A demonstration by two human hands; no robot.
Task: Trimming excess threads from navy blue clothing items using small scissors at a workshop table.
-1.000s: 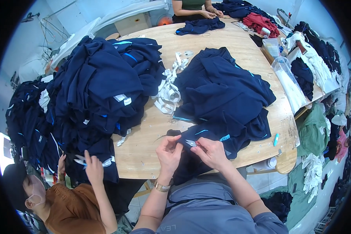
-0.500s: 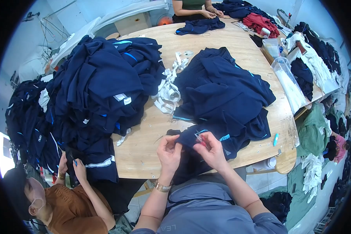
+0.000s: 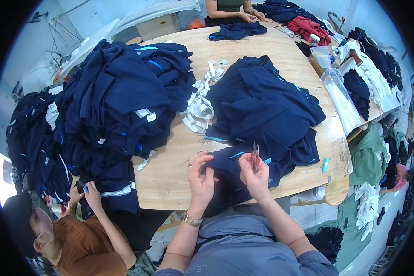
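Note:
A navy garment [image 3: 227, 177] with light blue trim hangs over the table's near edge in front of me. My left hand [image 3: 201, 178] pinches its left edge between thumb and fingers. Just right of it, my right hand [image 3: 255, 175] is closed around small red-handled thread snips [image 3: 255, 156], their metal blades pointing up and away from me. The blades stand apart from the cloth that the left hand grips. Beyond my hands, a heap of navy garments [image 3: 267, 106] spreads over the table.
A taller navy pile [image 3: 119, 87] fills the table's left side. White strips [image 3: 198, 108] curl between the piles. A turquoise cutter-like object [image 3: 325, 165] lies near the table's right edge [image 3: 338, 152]. Co-workers sit at the lower left [image 3: 89, 239] and far side [image 3: 227, 9].
My right hand has moved slightly right, away from my left hand, and the snips have lifted off the cloth, blades turned upward. My left hand keeps its hold.

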